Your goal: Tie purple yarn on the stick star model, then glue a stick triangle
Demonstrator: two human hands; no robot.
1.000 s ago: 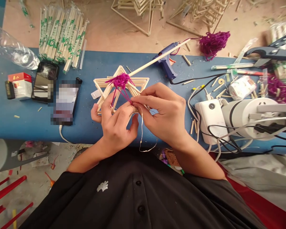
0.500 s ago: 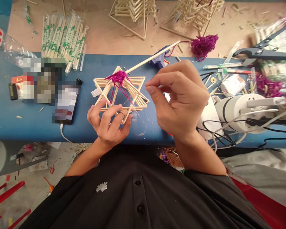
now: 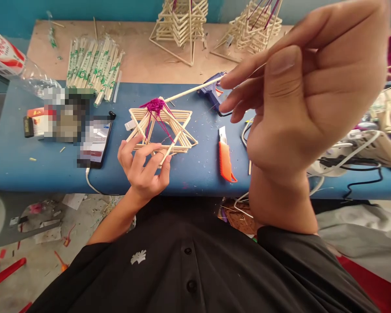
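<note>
Right hand [image 3: 299,108], raised close to the camera since a second ago, fingers pinched on a thread too faint to see clearly. Left hand [image 3: 143,167] grips the near edge of the stick star [image 3: 161,128] on the blue tabletop [image 3: 195,169], suggesting a wrap being tightened. Beyond lie an orange utility knife [image 3: 226,158] and a glue gun [image 3: 211,90].

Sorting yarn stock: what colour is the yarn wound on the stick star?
Magenta-purple yarn, clearest in the head view.

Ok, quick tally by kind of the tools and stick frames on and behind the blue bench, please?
Stick star frame with purple yarn, under the left hand: 1
Stacked stick frames on the board behind: 2
Glue gun: 1
Orange utility knife: 1
Bundle of wrapped chopsticks: 1
Total: 6
</note>
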